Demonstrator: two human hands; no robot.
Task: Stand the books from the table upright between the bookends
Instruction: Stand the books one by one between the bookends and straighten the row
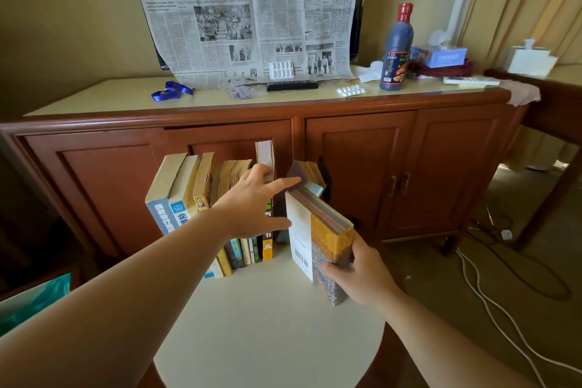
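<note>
Head view: right hand [359, 274] grips the yellow book [327, 239], tilted toward the gap mid-frame that the open left hand [255, 198] holds apart

Both bare forearms reach in from the lower corners toward frame center. The left hand [255, 198] is spread, fingers [285, 182] straight and pressing forward. The right hand [362, 274], lower right of center, curls in a grip, thumb forward.

A dark bottle [395, 50] and newspaper [248, 9] sit on the cabinet [359, 167].
</note>
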